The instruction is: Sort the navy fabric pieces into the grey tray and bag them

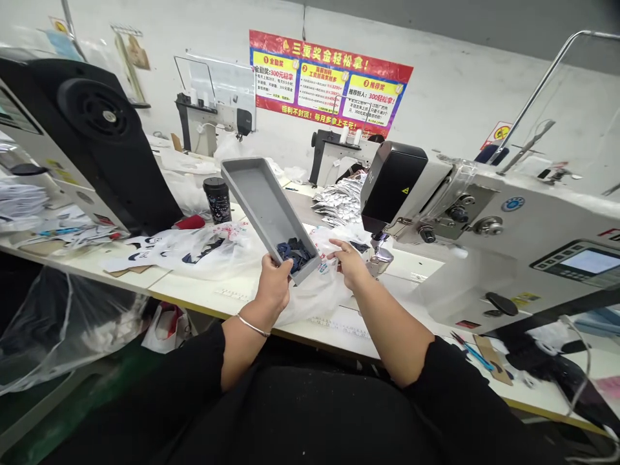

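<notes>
A long grey plastic tray (261, 200) is held up at a tilt above the table, its near end lowest. Small dark blue fabric pieces (296, 253) lie heaped in that low end. My left hand (274, 281) grips the tray's near left edge, thumb over the rim. Just to the right of the tray is my right hand (349, 261), its fingers apart and nothing seen in them. Behind that hand are a white plastic bag (320, 294) with red print and the needle area of a sewing machine (380, 255).
The sewing machine's body (484, 226) fills the right side; another machine (97, 123) stands at left. A black patterned cup (217, 201) and red thread spool (190, 222) sit behind bagged pieces. Blue-handled snips (477, 355) lie at right. White cut pieces (339, 197) are piled farther back.
</notes>
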Action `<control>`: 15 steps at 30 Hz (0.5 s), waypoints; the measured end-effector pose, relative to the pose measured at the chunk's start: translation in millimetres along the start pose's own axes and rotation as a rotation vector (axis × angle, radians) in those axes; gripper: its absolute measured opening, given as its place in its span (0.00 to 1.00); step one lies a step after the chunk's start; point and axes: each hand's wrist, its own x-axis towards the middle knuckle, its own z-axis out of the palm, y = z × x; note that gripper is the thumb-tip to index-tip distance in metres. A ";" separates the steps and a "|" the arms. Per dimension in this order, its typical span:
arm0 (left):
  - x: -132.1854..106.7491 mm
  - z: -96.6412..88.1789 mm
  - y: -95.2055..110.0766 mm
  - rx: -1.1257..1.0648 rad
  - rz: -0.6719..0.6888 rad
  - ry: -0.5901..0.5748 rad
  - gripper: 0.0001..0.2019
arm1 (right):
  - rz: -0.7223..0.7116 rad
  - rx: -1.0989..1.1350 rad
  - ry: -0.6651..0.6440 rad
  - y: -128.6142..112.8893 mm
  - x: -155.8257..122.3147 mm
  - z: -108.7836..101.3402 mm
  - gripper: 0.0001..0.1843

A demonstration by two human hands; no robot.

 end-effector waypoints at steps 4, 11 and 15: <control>4.2 -14.2 -11.3 0.286 0.119 0.002 0.26 | -0.022 0.143 0.042 0.6 -1.6 -0.3 0.33; -2.4 -30.4 -28.0 0.682 0.288 -0.142 0.27 | -0.077 0.190 -0.019 -2.9 -2.3 4.4 0.38; -1.8 -42.2 -40.5 0.806 0.334 -0.173 0.26 | -0.124 0.119 -0.067 -7.1 -2.6 8.2 0.28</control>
